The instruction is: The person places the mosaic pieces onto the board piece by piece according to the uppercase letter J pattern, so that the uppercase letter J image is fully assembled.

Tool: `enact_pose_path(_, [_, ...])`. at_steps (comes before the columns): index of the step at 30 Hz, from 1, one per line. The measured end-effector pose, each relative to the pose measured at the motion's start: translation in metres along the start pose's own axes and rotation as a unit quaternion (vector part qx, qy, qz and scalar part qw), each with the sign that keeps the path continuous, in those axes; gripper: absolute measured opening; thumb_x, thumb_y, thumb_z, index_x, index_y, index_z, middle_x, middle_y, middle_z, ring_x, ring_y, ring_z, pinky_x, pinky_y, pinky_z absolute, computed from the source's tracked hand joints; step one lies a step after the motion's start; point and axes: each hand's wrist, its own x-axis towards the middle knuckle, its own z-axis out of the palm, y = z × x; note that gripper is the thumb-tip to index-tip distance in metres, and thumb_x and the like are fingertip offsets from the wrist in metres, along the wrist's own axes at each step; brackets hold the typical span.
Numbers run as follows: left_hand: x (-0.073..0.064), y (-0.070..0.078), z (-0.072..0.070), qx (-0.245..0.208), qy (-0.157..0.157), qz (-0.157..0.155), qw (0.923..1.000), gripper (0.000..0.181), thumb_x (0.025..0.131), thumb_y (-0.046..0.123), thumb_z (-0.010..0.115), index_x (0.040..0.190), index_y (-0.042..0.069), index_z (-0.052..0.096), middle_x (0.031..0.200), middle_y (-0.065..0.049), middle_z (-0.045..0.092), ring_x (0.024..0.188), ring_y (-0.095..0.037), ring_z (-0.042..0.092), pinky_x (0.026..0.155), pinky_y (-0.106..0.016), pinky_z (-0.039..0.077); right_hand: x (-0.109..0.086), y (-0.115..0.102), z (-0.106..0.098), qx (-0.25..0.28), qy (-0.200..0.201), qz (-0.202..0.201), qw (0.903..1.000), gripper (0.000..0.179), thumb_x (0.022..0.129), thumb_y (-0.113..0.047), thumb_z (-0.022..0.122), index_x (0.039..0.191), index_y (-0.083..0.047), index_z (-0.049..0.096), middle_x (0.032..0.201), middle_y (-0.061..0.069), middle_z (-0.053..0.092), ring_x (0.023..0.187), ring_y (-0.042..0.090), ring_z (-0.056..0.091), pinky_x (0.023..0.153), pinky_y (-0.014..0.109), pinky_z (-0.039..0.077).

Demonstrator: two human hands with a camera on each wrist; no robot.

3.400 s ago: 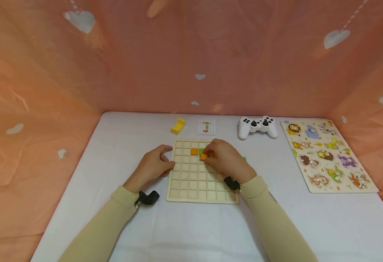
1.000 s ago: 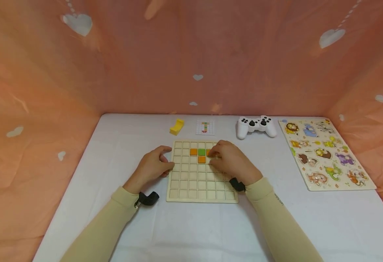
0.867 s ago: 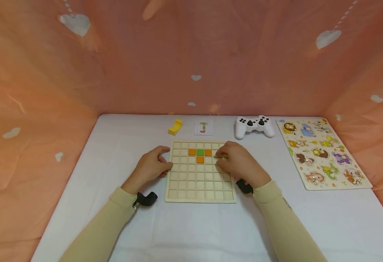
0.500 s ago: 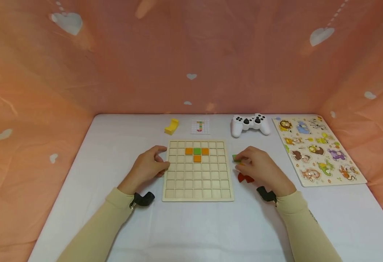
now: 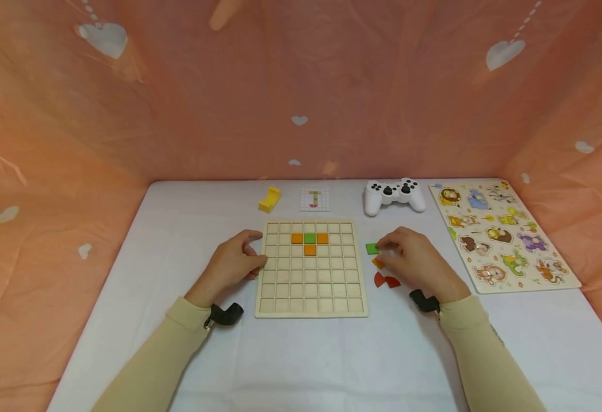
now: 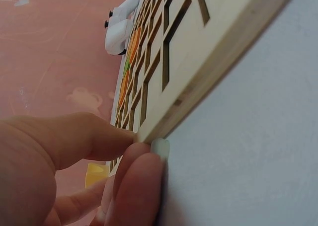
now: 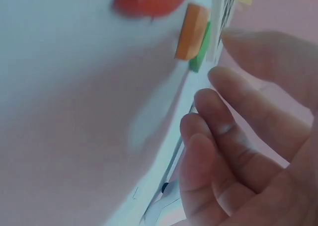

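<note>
In the head view, my left hand [image 5: 230,264] is at the left side of the wooden grid board [image 5: 311,289]. The left wrist view shows its thumb and fingers pinching the board's edge [image 6: 184,97]. Three orange tiles and one green tile [image 5: 309,238] sit in the board's upper cells, making a T shape. Right of the board, my right hand [image 5: 415,262] hovers over loose pieces with nothing in its grasp; its thumb and index finger are apart in the right wrist view. Beneath its fingertips are a green tile [image 5: 372,249], an orange tile [image 7: 192,32] and red rounded pieces [image 5: 392,282].
Behind the board lie a yellow curved block [image 5: 269,199], a small pattern card [image 5: 315,199] and a white game controller [image 5: 394,197]. An animal puzzle board [image 5: 504,237] rests at the right. Peach cloth [image 5: 301,91] encloses the white table.
My right hand has left the board and moved right to the loose pieces. The orange tile it held lies in the grid, and another orange tile shows right of the green one. My left hand stays.
</note>
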Motion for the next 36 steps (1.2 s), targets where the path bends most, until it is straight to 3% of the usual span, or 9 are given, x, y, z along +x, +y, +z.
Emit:
enact_pose_path(8, [-0.001,-0.001,0.0,-0.005,0.001,-0.001,1.0,0.062,0.095,0.018,0.075,0.153,0.012,0.055,0.094,-0.009,0.069,0.068,-0.015,0.071,0.066,-0.027,0.06,0.011,0.004,0.001,-0.005,-0.004,-0.009,0.9999,0.024,0.1,-0.02,0.075,0.121,-0.009,0.079,0.12,0.009,0.073,0.109,0.028,0.069,0.098,0.051,0.057])
enact_pose_path(19, [-0.001,-0.001,0.0,-0.007,0.003,-0.006,1.0,0.063,0.094,0.02,0.076,0.153,0.013,0.055,0.096,-0.009,0.069,0.067,-0.016,0.071,0.066,-0.028,0.061,0.02,0.001,0.0,-0.017,-0.018,-0.01,0.9996,0.023,0.1,-0.02,0.075,0.121,-0.011,0.081,0.114,0.007,0.071,0.101,0.025,0.06,0.091,0.041,0.051])
enact_pose_path(36, [-0.004,0.003,0.001,-0.015,0.005,-0.015,0.9998,0.063,0.095,0.02,0.077,0.154,0.014,0.054,0.098,-0.01,0.068,0.068,-0.017,0.071,0.067,-0.029,0.062,0.026,-0.004,0.0,-0.009,-0.017,-0.015,0.9997,0.02,0.099,-0.026,0.078,0.113,-0.012,0.083,0.114,0.005,0.072,0.102,0.025,0.063,0.094,0.043,0.052])
